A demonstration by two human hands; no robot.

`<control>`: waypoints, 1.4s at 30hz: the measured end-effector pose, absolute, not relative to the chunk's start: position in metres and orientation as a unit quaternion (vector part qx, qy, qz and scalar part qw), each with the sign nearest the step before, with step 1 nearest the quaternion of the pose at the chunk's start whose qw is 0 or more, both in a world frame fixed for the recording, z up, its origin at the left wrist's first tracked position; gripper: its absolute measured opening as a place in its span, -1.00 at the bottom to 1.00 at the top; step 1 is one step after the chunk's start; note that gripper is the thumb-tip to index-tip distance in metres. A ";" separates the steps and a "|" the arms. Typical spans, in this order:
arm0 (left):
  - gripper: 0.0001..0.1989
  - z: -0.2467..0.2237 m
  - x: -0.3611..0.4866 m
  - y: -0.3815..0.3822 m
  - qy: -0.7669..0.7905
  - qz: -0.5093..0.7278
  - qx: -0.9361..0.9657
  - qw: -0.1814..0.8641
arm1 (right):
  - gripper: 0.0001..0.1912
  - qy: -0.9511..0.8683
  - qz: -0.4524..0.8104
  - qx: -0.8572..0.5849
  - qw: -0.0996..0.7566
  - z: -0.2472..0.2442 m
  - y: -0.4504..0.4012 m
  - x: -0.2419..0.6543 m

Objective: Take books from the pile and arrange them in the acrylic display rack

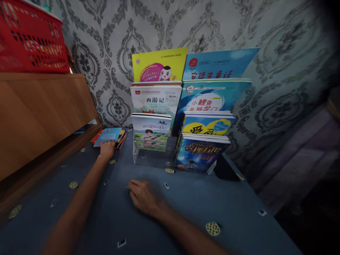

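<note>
My left hand (107, 149) reaches to the back left of the table and rests on a light blue book (111, 134), the top one of a small pile. Its fingers lie over the near part of the cover. Other books, red and orange at the edges, stick out beneath. My right hand (143, 196) hovers over or rests on the table in front of the book stand, slightly blurred, its fingers loosely bent and apart with nothing in them. The clear stand (154, 157) holds upright books in tiers, among them a white-and-green one (151, 132) and a dark blue one (198, 154).
A wooden cabinet (42, 117) borders the table on the left, with a red basket (32, 39) on top. Patterned wallpaper (111, 46) rises behind. Beside the stand's right side lies a black object (225, 168). The blue tablecloth (183, 202) carries pineapple prints.
</note>
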State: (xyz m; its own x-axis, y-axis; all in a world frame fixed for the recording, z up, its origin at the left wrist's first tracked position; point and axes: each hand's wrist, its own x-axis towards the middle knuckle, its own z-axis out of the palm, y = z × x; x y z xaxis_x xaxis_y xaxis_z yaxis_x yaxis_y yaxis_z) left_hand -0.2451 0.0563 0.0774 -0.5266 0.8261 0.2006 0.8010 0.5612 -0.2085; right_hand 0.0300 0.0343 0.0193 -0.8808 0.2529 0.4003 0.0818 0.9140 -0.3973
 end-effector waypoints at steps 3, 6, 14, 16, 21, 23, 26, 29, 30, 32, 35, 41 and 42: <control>-0.55 0.078 -0.236 0.050 -0.870 0.051 -0.469 0.144 | -0.75 -0.950 0.192 -0.083 0.232 0.019 0.034 0.030; -0.57 0.076 -0.223 0.043 -0.868 0.052 -0.471 0.147 | -0.74 -0.949 0.201 -0.087 0.227 0.020 0.033 0.030; -0.58 0.067 -0.193 0.026 -0.867 0.024 -0.478 0.138 | -0.75 -0.945 0.219 -0.092 0.226 0.019 0.033 0.029; -0.51 0.073 -0.202 0.027 -0.874 0.009 -0.466 0.136 | -0.74 -0.941 0.224 -0.092 0.236 0.018 0.033 0.029; -0.48 0.081 -0.239 0.026 -0.904 -0.030 -0.405 0.132 | -0.75 -0.941 0.226 -0.099 0.231 0.018 0.033 0.029; -0.43 0.075 -0.249 0.025 -0.914 -0.042 -0.385 0.118 | -0.76 -0.942 0.224 -0.106 0.227 0.018 0.033 0.028; -0.38 0.060 -0.254 0.022 -0.921 -0.057 -0.370 0.105 | -0.77 -0.943 0.226 -0.107 0.219 0.018 0.035 0.027; -0.36 0.047 -0.252 0.019 -0.920 -0.064 -0.372 0.103 | -0.75 -0.941 0.236 -0.104 0.221 0.019 0.036 0.027; -0.35 0.044 -0.251 0.018 -0.918 -0.063 -0.377 0.101 | -0.74 -0.939 0.240 -0.103 0.225 0.019 0.036 0.027; -0.32 0.041 -0.250 0.016 -0.911 -0.059 -0.397 0.096 | -0.72 -0.936 0.248 -0.103 0.228 0.019 0.036 0.027; -0.23 0.041 -0.250 0.011 -0.897 -0.046 -0.432 0.081 | -0.70 -0.935 0.253 -0.106 0.224 0.019 0.036 0.027; -0.17 0.049 -0.248 0.008 -0.891 -0.001 -0.450 0.064 | -0.74 -0.933 0.255 -0.118 0.223 0.019 0.035 0.027; -0.19 0.051 -0.247 0.009 -0.890 0.003 -0.451 0.066 | -0.74 -0.933 0.256 -0.118 0.224 0.020 0.035 0.027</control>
